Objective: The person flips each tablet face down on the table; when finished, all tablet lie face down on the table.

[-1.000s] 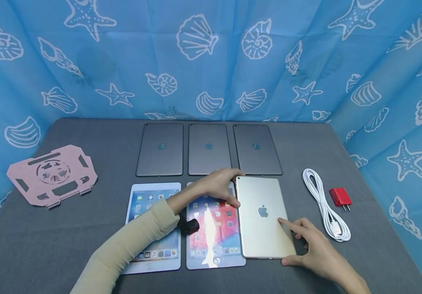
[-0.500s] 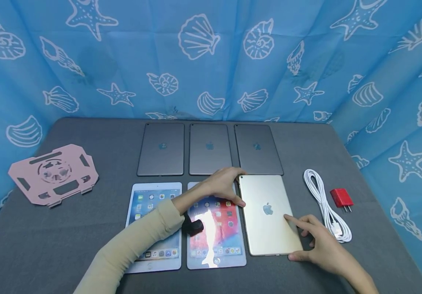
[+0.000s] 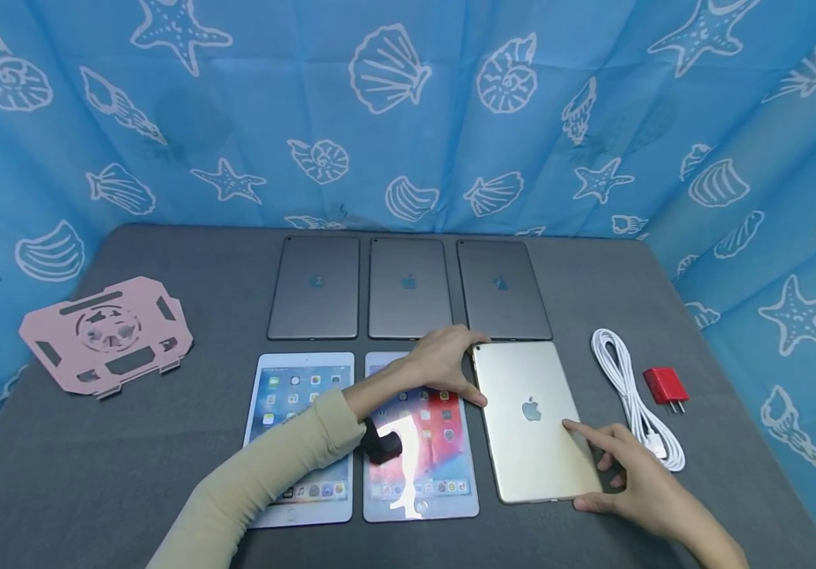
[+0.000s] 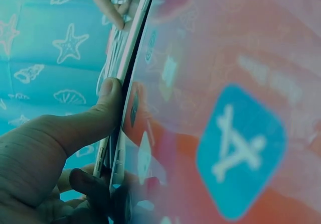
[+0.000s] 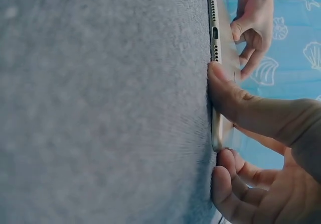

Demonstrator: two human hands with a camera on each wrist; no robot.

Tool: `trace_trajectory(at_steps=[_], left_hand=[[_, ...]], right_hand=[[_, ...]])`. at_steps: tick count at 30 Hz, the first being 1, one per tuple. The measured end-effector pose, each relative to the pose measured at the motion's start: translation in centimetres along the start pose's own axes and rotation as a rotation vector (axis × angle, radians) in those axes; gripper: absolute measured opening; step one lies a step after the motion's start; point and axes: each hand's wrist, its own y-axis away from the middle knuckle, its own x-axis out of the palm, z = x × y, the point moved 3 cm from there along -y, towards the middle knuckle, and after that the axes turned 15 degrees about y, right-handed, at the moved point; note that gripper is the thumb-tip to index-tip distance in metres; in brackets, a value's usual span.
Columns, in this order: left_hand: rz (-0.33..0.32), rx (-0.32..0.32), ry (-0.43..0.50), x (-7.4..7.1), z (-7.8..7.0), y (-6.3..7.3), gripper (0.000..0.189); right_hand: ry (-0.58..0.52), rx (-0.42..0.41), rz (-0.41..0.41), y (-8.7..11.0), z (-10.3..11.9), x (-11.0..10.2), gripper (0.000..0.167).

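Note:
A gold tablet (image 3: 521, 450) lies with its back and apple logo up on the grey tabletop. At its upper left corner my left hand (image 3: 445, 359) holds on, thumb on the left edge and fingers at the top edge. My right hand (image 3: 638, 474) grips the lower right corner: the index finger touches the back, the thumb is against the bottom edge near the port, and curled fingers sit by the side edge. Left of it, a lit white tablet (image 3: 450, 474) lies screen up, partly under my left wrist. A second white tablet (image 3: 304, 515) is partly covered by my sleeve.
Three dark grey tablets (image 3: 408, 308) lie back up in a row behind. A pink plate-like stand (image 3: 155, 324) is at the left. To the right are a coiled white cable (image 3: 621, 375) and a red plug adapter (image 3: 666, 385). A blue shell-print curtain (image 3: 351, 197) borders the table.
Both hands have shifted the gold tablet to the right, widening the gap from the lit white tablet beside it. The other things stay in place; the head view drifts slightly.

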Motion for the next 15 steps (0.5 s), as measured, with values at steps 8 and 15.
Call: trace_trajectory(at_steps=[8,15], left_hand=[[-0.019,-0.049,-0.021,0.37,-0.43,-0.10,0.094],[-0.002,-0.043,-0.086,0.60,-0.56,-0.27,0.094]], right_hand=[[-0.008,-0.105,-0.018,0.70,-0.09,0.40,0.086],[0.003,-0.134,-0.020,0.92,0.00,0.47,0.086]])
